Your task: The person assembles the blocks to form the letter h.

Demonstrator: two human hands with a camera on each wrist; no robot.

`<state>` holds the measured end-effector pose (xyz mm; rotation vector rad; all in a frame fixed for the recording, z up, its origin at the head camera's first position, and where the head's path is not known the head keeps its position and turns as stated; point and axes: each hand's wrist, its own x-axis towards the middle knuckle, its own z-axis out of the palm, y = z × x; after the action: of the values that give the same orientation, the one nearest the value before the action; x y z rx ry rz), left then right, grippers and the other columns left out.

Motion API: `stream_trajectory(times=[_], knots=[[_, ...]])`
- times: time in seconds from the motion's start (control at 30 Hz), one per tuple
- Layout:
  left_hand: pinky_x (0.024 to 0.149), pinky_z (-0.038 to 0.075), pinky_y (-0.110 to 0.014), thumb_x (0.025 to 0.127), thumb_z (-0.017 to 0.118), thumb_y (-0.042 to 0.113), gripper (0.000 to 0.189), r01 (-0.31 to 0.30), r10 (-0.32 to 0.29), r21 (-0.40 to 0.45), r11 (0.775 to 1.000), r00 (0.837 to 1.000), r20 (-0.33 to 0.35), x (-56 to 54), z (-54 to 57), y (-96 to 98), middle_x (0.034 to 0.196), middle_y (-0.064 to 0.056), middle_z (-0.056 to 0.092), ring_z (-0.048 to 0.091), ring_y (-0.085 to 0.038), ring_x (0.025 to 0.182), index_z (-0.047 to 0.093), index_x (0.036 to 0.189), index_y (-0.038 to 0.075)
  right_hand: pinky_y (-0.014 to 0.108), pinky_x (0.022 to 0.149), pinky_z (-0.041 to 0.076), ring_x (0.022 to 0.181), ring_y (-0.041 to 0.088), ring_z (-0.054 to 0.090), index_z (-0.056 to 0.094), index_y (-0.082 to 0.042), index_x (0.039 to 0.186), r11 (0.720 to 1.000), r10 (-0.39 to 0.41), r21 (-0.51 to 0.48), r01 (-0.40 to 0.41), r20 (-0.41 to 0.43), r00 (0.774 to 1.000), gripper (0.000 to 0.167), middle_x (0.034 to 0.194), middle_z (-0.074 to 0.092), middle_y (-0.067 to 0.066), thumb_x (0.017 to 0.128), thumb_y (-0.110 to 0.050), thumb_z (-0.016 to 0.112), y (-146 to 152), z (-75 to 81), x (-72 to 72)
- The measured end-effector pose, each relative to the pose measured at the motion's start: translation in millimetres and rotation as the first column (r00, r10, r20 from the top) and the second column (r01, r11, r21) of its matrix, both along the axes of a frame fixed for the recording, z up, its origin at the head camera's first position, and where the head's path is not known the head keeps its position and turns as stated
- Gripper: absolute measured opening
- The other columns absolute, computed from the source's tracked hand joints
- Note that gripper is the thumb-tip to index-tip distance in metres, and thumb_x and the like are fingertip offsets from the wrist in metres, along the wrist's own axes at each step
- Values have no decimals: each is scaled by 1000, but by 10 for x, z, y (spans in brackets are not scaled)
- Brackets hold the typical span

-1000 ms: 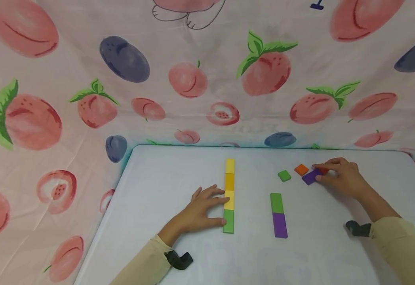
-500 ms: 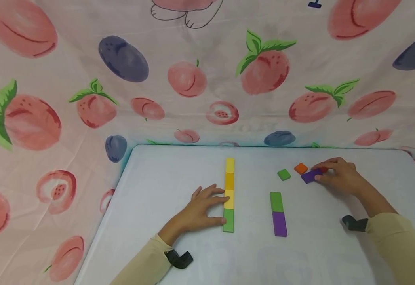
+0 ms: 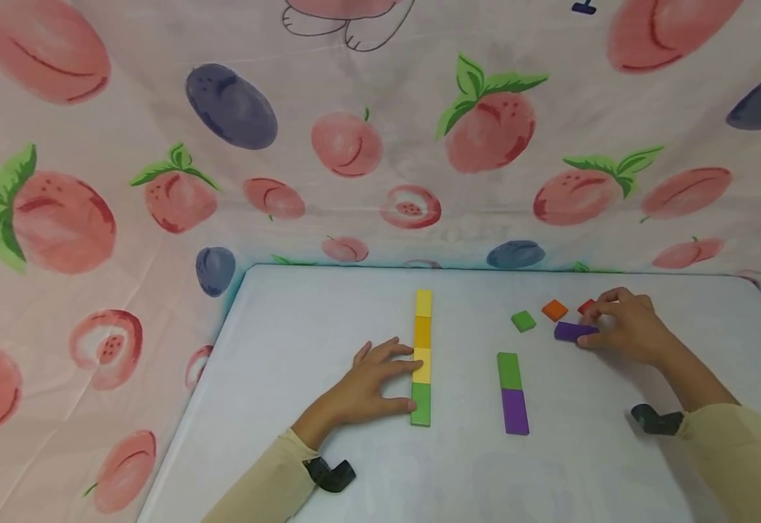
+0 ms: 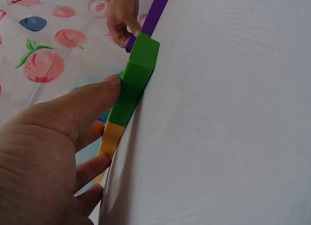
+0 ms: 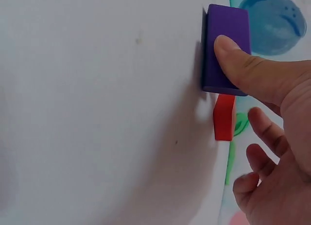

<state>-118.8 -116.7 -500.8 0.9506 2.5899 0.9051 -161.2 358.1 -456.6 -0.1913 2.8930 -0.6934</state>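
Observation:
My right hand [image 3: 625, 327] pinches a purple rectangular block [image 3: 570, 332], raised at the back right. In the right wrist view the thumb lies across the face of that purple block [image 5: 226, 64], and the index finger is hidden behind it. A red block [image 5: 224, 118] sits just past it. My left hand [image 3: 367, 388] rests beside an upright row of blocks, fingers spread. Its fingertips touch the row's pale yellow block [image 3: 422, 367], its thumb the green block [image 3: 421, 404]. In the left wrist view the thumb lies along the green block's side [image 4: 131, 94].
An amber block [image 3: 422, 332] and a yellow block [image 3: 423, 303] make up the far end of the row. Right of it, a green block [image 3: 510, 371] adjoins a purple block [image 3: 515, 412]. Small green [image 3: 523, 321] and orange [image 3: 554, 310] blocks lie on the white table [image 3: 328, 312].
The purple block at my right hand has turned from slanted to nearly level across the view and come slightly nearer. More of the red block now shows. My left hand has stayed put.

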Motion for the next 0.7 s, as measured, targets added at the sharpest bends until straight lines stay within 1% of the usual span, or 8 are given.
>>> stream_trajectory(times=[0.03,0.13,0.2,0.27,0.37,0.5,0.63,0.7], knots=[[127,3,-58,89,76,47,61,1,-1,0,1000,1000,0,0,-1,0,155,4,46,21,-20,158,59,144,29,67,89,40,118,52,37,72,-6,100,1000,15,-2,-15,-8,1000,38,122,53,26,80,-35,88,-13,8,6],[127,3,-58,89,76,48,61,1,-1,0,1000,1000,2,1,1,1,155,4,46,21,-20,158,59,145,29,51,83,47,106,39,50,71,-9,101,1000,29,-12,-29,-16,999,36,109,63,15,82,-36,86,-68,20,31],[127,3,-58,89,76,48,62,2,-2,1,1000,1000,3,4,7,1,155,4,46,21,-20,158,59,145,29,40,76,47,99,31,53,70,-12,104,1000,21,-21,-21,-11,1000,35,102,66,9,85,-39,83,-111,31,44],[127,3,-58,89,76,48,61,3,-3,2,1000,1000,3,7,16,4,155,3,46,21,-21,158,59,145,29,32,72,44,95,26,53,69,-15,106,999,1,-46,-1,-4,1000,34,98,66,5,88,-41,80,-156,44,61],[127,2,-58,89,76,48,61,1,-2,2,1000,1000,9,12,28,5,155,3,46,21,-21,158,59,145,29,28,72,47,95,24,56,69,-14,107,993,-20,-114,20,3,1000,35,99,68,5,89,-42,79,-230,63,78],[127,2,-58,89,76,48,62,-3,3,2,1000,1000,20,15,34,5,155,4,46,21,-21,158,59,145,29,23,71,52,92,18,60,69,-10,111,978,-37,-206,40,22,999,39,102,70,9,89,-41,80,-329,61,88],[127,2,-58,89,76,48,62,-5,5,1,1000,1000,21,14,29,7,156,4,46,21,-20,158,59,145,29,25,70,57,85,15,65,68,-8,115,954,-40,-292,59,70,997,42,105,71,12,89,-39,79,-421,48,81],[127,2,-58,89,76,48,62,-6,6,-2,1000,1000,17,14,22,7,156,4,46,21,-20,158,59,145,30,25,71,57,88,15,66,69,-9,116,951,-36,-303,58,77,996,41,106,72,11,90,-40,78,-469,45,69]])
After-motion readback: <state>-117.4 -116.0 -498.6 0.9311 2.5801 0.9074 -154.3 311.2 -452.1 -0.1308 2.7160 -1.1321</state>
